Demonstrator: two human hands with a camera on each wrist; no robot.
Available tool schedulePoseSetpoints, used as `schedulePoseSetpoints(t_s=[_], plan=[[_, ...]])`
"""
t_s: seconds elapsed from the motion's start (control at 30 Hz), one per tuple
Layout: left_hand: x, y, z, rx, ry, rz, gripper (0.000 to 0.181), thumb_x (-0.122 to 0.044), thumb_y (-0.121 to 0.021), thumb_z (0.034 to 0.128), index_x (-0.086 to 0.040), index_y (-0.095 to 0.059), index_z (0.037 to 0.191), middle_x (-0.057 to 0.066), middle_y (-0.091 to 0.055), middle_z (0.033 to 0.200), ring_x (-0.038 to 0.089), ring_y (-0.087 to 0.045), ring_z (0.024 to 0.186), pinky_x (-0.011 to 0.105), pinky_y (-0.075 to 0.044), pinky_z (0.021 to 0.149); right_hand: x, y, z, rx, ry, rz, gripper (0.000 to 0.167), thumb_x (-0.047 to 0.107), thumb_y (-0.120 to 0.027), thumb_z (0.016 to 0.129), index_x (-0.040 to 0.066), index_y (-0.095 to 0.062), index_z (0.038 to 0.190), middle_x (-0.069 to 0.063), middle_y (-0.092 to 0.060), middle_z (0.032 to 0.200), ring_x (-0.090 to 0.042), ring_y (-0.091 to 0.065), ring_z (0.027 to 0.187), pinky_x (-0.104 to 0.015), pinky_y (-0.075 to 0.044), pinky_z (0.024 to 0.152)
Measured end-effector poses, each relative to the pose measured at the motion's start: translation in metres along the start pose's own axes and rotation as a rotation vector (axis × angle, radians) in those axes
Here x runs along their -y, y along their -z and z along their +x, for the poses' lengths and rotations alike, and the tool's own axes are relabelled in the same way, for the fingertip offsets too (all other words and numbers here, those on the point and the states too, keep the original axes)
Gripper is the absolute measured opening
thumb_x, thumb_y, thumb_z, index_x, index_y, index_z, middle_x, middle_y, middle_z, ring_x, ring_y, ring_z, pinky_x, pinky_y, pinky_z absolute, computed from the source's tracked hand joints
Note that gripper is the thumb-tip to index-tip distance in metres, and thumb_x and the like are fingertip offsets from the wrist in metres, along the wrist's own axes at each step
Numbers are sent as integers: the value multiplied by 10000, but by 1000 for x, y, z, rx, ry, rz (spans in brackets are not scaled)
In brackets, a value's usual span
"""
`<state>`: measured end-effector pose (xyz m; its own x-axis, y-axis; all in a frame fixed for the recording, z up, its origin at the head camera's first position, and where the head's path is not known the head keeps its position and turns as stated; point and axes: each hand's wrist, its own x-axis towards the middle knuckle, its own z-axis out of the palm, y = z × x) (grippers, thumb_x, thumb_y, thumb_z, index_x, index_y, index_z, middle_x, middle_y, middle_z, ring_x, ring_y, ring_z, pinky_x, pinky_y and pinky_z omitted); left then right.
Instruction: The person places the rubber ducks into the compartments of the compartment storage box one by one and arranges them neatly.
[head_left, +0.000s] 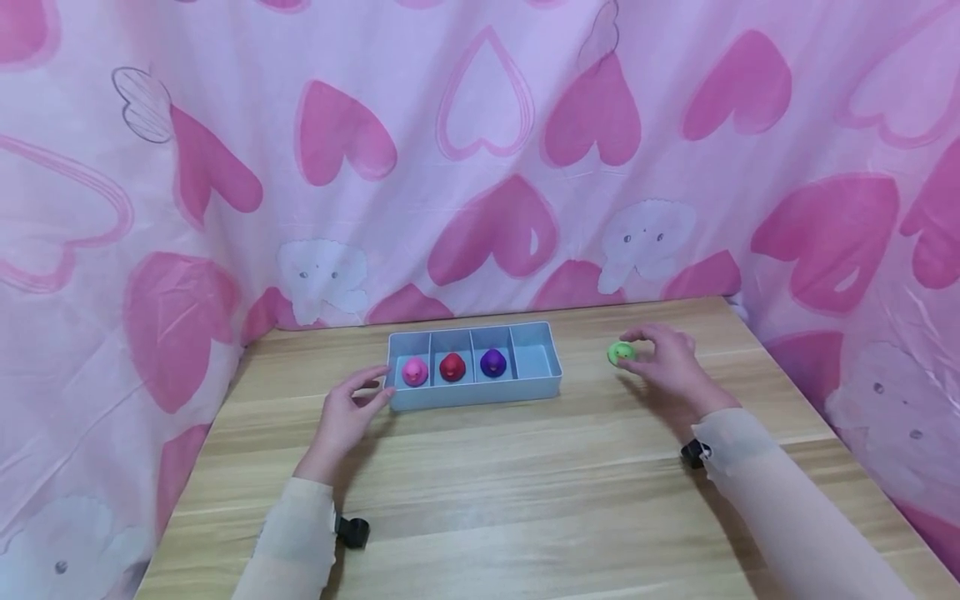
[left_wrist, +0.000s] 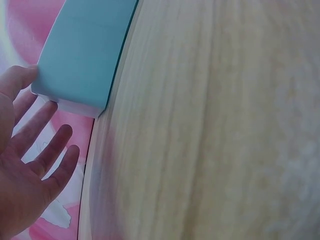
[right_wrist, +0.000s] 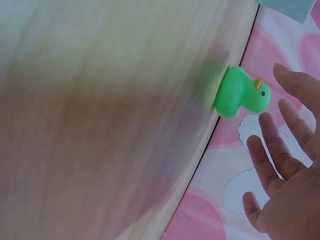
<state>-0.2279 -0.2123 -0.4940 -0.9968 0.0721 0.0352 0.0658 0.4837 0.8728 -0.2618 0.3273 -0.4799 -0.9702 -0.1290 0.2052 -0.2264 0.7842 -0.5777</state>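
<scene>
A grey-blue box (head_left: 480,393) with several compartments stands on the wooden table, its outer wall (left_wrist: 85,55) large in the left wrist view. A pink rubber duck (head_left: 415,372), a red one (head_left: 452,367) and a purple one (head_left: 492,362) sit in separate compartments; the rightmost compartment holds nothing. At the box's left end, my left hand (head_left: 348,415) touches the corner with thumb and fingertips, its other fingers spread. A green rubber duck (right_wrist: 235,95) stands upright on the table right of the box. My right hand (head_left: 670,364) reaches around it, thumb and fingers apart, without gripping it.
A pink curtain (head_left: 480,150) with hearts hangs behind the table and along both sides. The wooden tabletop (head_left: 510,500) stretches in front of the box. Each wrist carries a small black camera, one at the left sleeve (head_left: 296,533), one at the right sleeve (head_left: 787,492).
</scene>
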Motion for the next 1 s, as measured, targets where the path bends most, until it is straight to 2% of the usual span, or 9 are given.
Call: schedulePoseSetpoints(t_s=[0.27,0.8,1.0], plan=[[-1,-1,0,-4,-12,6,465,-312,-720,988,-186,-625,1425,83,-579,1472,339,-581,1305,526,-557,1058,-3,-2,3,22,-14,-18,362,117,-834,868,39,-687,1189,-171,-710,1209,-403,-587,1196,-640,-128,1106],[1,0,-1,4,36,-6,494,-372,-717,983,-227,-610,1442,78,-543,1505,353,-586,1313,521,-558,1055,-5,-8,12,54,-57,-57,317,130,-819,883,56,-689,1162,-168,-718,1188,-394,-620,1174,-664,-100,1143],[1,0,-1,9,32,-4,499,-384,-719,979,-233,-610,1443,69,-548,1499,347,-587,1309,515,-562,1053,-8,-8,12,25,-30,-63,306,130,-822,875,38,-700,1141,-186,-726,1164,-402,-628,1149,-635,-185,1096]])
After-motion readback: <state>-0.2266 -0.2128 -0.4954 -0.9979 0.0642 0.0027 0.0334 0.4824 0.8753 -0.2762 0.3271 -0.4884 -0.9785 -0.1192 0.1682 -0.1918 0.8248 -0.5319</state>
